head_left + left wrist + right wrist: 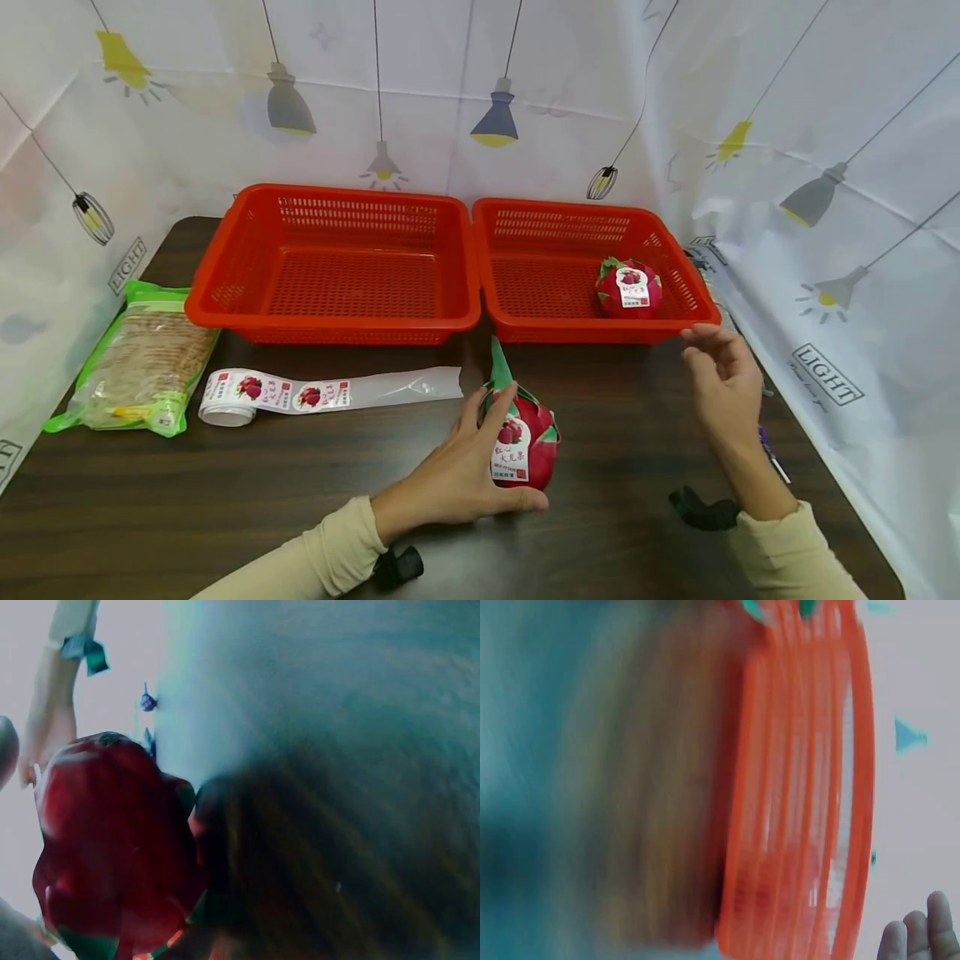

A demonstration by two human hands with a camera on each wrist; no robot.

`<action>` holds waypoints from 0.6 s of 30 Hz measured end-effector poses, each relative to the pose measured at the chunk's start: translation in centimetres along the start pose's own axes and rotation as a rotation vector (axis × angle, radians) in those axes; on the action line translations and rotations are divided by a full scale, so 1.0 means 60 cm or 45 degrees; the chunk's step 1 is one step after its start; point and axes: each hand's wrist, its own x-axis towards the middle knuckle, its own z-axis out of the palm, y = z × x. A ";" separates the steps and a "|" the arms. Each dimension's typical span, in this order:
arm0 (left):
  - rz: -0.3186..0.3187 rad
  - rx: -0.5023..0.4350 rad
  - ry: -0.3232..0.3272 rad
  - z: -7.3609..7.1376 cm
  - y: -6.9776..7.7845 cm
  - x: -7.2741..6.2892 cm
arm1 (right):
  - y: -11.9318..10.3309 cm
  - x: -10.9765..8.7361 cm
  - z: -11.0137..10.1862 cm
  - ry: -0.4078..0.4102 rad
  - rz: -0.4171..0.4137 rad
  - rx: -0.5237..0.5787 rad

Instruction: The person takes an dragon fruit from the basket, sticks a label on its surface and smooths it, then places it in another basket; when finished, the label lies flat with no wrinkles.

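My left hand (457, 475) holds a red dragon fruit (543, 442) on the dark table, fingers over its far side and thumb at its near side. A white sticker (512, 454) with printed fruit is on it, and a green leaf tip points toward the baskets. In the left wrist view the dragon fruit (120, 840) looms large. My right hand (723, 392) is raised by the front right corner of the right red basket (570, 331), fingers loosely bent and holding nothing. The right wrist view shows its fingertips (939, 922) beside the blurred basket wall (802, 787).
Another stickered dragon fruit (645, 296) sits in the right basket. A larger red basket (330, 327) stands at its left. A sticker roll (227, 414) lies with its strip unrolled rightward, beside a green-edged plastic bag (142, 358). White printed sheeting (420, 100) encloses the table's back and sides.
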 end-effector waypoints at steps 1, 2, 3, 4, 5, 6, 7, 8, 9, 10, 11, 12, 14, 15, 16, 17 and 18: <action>-0.008 0.009 0.019 0.003 0.000 0.002 | 0.005 0.018 -0.007 0.069 0.064 0.005; -0.014 0.020 0.037 0.005 0.001 0.003 | 0.008 0.037 -0.014 0.127 0.133 -0.021; -0.020 0.030 0.053 0.008 0.001 0.005 | 0.012 0.055 -0.022 0.172 0.201 -0.041; -0.030 0.036 0.065 0.010 0.002 0.006 | 0.015 0.074 -0.030 0.198 0.268 -0.061; -0.037 0.039 0.074 0.012 0.003 0.008 | 0.018 0.091 -0.038 0.202 0.323 -0.129; -0.042 0.045 0.085 0.015 0.004 0.009 | 0.021 0.107 -0.045 0.186 0.373 -0.205; -0.052 0.052 0.094 0.017 0.004 0.011 | 0.023 0.122 -0.052 0.154 0.417 -0.306; -0.059 0.059 0.103 0.019 0.004 0.013 | 0.025 0.135 -0.059 0.115 0.449 -0.405; -0.066 0.066 0.113 0.021 0.004 0.015 | 0.029 0.147 -0.064 0.070 0.470 -0.481; -0.071 0.074 0.123 0.023 0.004 0.016 | 0.033 0.158 -0.068 0.017 0.484 -0.552; -0.072 0.082 0.133 0.025 0.004 0.018 | 0.037 0.167 -0.072 -0.036 0.491 -0.615; -0.071 0.092 0.145 0.026 0.004 0.019 | 0.041 0.175 -0.074 -0.089 0.497 -0.659; -0.063 0.104 0.166 0.029 0.004 0.021 | 0.049 0.188 -0.079 -0.185 0.506 -0.709; -0.057 0.108 0.177 0.030 0.004 0.022 | 0.053 0.193 -0.081 -0.243 0.512 -0.728; -0.052 0.113 0.184 0.030 0.003 0.022 | 0.056 0.196 -0.082 -0.292 0.518 -0.737; -0.049 0.114 0.190 0.031 0.003 0.022 | 0.060 0.199 -0.083 -0.332 0.522 -0.740; -0.048 0.112 0.193 0.031 0.003 0.022 | 0.062 0.201 -0.084 -0.370 0.529 -0.736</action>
